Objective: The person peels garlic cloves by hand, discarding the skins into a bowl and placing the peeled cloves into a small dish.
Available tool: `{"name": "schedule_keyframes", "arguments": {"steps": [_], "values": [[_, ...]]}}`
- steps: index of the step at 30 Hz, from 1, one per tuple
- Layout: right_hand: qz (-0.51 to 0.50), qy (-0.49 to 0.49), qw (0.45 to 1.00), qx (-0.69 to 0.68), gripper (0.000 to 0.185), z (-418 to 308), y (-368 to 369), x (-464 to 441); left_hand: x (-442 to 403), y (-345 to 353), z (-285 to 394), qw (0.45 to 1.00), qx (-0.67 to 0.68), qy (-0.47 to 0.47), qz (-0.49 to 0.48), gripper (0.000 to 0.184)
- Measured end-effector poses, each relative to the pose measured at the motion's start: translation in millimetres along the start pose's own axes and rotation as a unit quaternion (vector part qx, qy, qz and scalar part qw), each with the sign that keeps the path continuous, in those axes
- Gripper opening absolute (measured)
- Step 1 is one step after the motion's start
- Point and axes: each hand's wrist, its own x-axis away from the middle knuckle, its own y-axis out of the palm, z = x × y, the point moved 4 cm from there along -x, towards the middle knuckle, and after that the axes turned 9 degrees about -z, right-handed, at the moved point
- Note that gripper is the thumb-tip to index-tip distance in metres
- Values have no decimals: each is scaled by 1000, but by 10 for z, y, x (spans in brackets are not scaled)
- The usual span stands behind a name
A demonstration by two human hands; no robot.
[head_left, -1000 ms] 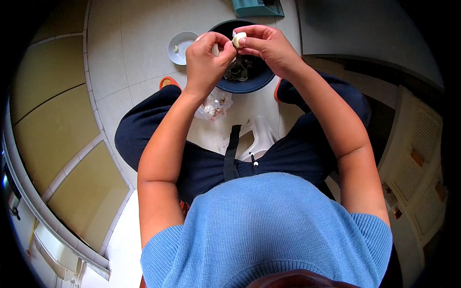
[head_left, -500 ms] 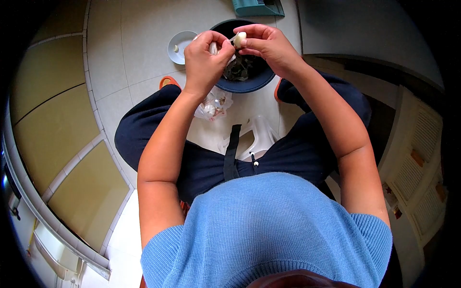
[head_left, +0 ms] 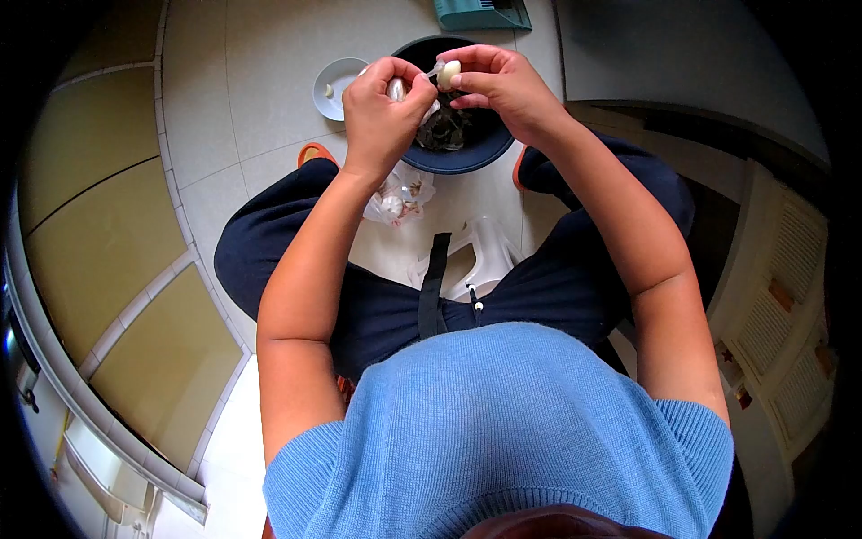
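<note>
Between the thumb and fingers of my right hand [head_left: 505, 88] is a pale peeled garlic clove [head_left: 450, 75]. My left hand [head_left: 388, 112] has its fingers closed round a whitish garlic piece [head_left: 396, 89], and its thumb and fingertip pinch a thin strip of skin that reaches to the clove. Both hands are over a dark blue bin [head_left: 462, 163] with dark scraps at its bottom. A white plate [head_left: 329, 108] with one small clove on it lies left of the bin, partly behind my left hand.
A clear plastic bag [head_left: 411, 196] with garlic bulbs lies on the floor below the bin. Beyond the bin is a teal dustpan [head_left: 485, 16]. A white plastic stool [head_left: 489, 256] shows between my legs. Cabinets line the left, and a dark panel stands at the right.
The fingertips have parted slightly, and the strip of skin between them is now stretched away from the clove. The garlic in my right hand has tilted a little.
</note>
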Motion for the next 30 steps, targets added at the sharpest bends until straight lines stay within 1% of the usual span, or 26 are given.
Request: {"name": "schedule_keyframes", "arguments": {"steps": [4, 11, 14, 19, 23, 25, 29, 30], "values": [[-13, 5, 1000, 10, 27, 8, -12, -7, -5, -5, 1, 1000, 9, -7, 9, 12], [-2, 4, 1000, 1, 25, 4, -15, -6, -9, -4, -46, 1000, 13, -14, 14, 14], [15, 16, 1000, -17, 26, 45, -66, -26, -18, -20, -110, 998, 40, -26, 29, 14], [35, -9, 996, -79, 32, 38, -83, -30, -19, 8, -131, 998, 42, -44, 6, 14], [56, -14, 994, -90, 33, 55, -128, -28, -21, -23, -105, 999, 20, -30, 24, 14], [74, -10, 993, -91, 31, 48, -140, -24, -31, -22, -107, 999, 22, -29, 14, 14], [71, -16, 993, -91, 29, 58, -144, -36, -11, 63, -146, 999, 0, -33, -22, 15], [72, -18, 993, -91, 28, 60, -148, -40, -7, 66, -111, 999, -19, -17, -27, 15]]}}
